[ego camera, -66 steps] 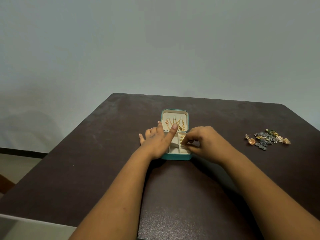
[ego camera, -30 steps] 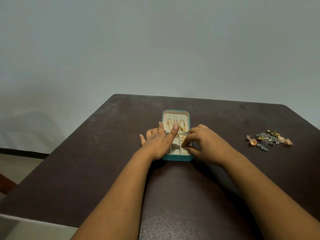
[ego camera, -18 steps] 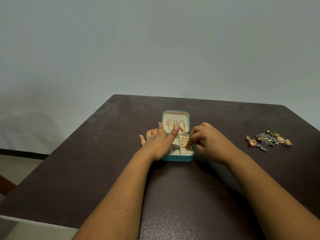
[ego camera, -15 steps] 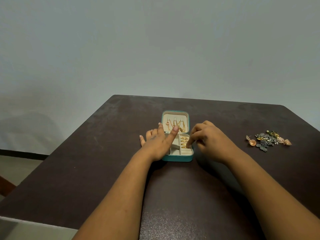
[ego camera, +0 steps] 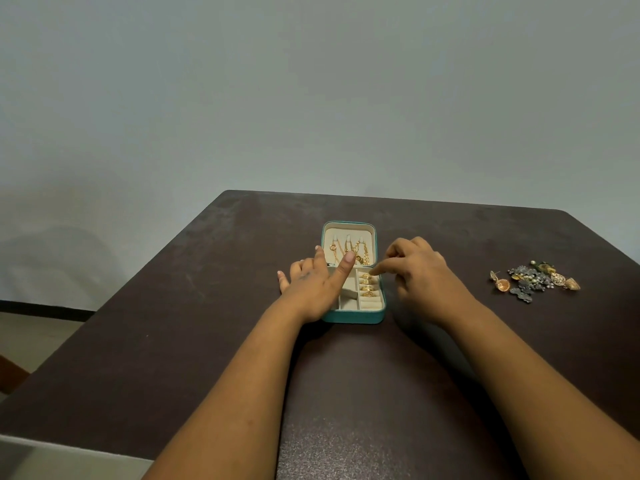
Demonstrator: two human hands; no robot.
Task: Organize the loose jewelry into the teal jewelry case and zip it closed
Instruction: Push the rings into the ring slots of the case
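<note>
Our hands at the open teal zip-around jewelry case (ego camera: 353, 315)

Our left hand (ego camera: 311, 285) rests flat, fingers straight, on its left side; our right hand (ego camera: 420, 271), fingers curled, fingertip touches the gold rings (ego camera: 367, 285).

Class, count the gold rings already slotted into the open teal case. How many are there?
4 gold rings, in a row in the right-hand slot of the case, one behind another; the right hand touches the farthest. More may be hidden under the left hand.
</note>
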